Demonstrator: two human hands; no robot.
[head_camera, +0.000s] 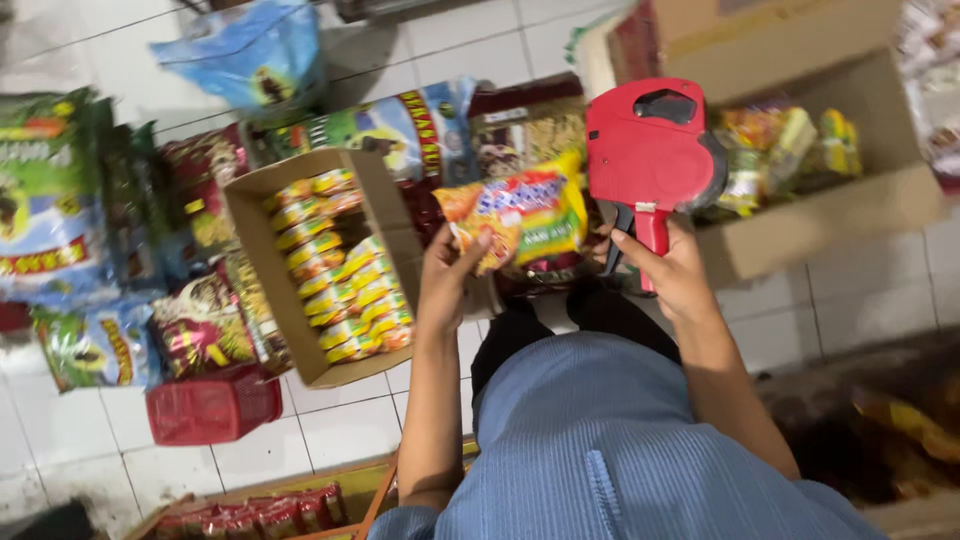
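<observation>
While we look down through the head camera, our left hand (447, 275) is closed on a yellow and orange noodle packet (520, 212), thumb across its lower left corner and fingers curled behind it, so the packet stands up and to the right of that grip, raised above the floor. Our right hand (672, 272) is wrapped around the handle of a red price-label gun (652, 150), with the gun's body rising directly above the fist and its front edge just beside the packet's right edge; we cannot tell whether the two touch.

Left of the left-hand grip lies an open cardboard box (262, 195) packed with rows of similar yellow packets. Beyond and to the right of the gun sits a second open carton (850, 215) holding more packets. Farther left of the box, big printed bags (55, 215) lean together on the white tiled floor (345, 430), and a small red basket (212, 407) rests below them.

We judge the packet to be the weak point: held by one corner only, it could twist or slip away if the gun presses against it. A slanted or off-centre press could also leave a crooked label or crush the noodles inside.
</observation>
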